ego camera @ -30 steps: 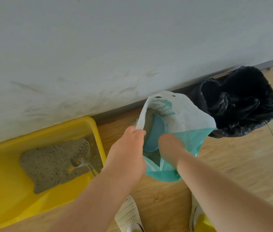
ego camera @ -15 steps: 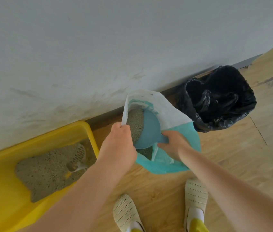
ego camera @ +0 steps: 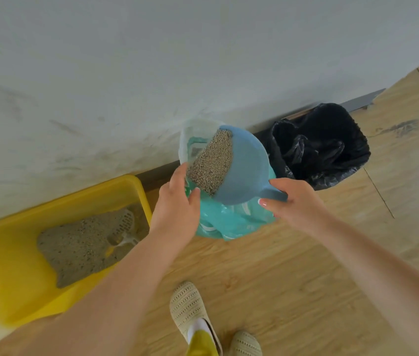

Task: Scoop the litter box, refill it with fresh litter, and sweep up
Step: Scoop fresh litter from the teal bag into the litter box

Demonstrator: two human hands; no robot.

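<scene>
Head view: the right hand (ego camera: 297,201) grips the handle of a blue plastic scoop (ego camera: 244,165), fingers curled round it, thumb extended beneath. Grey granular litter (ego camera: 211,161) fills the scoop, which is held tilted above the mouth of a teal-and-white plastic litter bag (ego camera: 229,222). The left hand (ego camera: 177,209) pinches the bag's white rim, thumb just beside the scoop's lower edge. A yellow rectangular plastic litter box (ego camera: 23,286), holding a patch of litter and a slotted white sifting scoop (ego camera: 126,229), stands left of the left-hand fingers. A black plastic bin liner (ego camera: 324,147) sits beyond the right-hand fingers, against the wall.
</scene>
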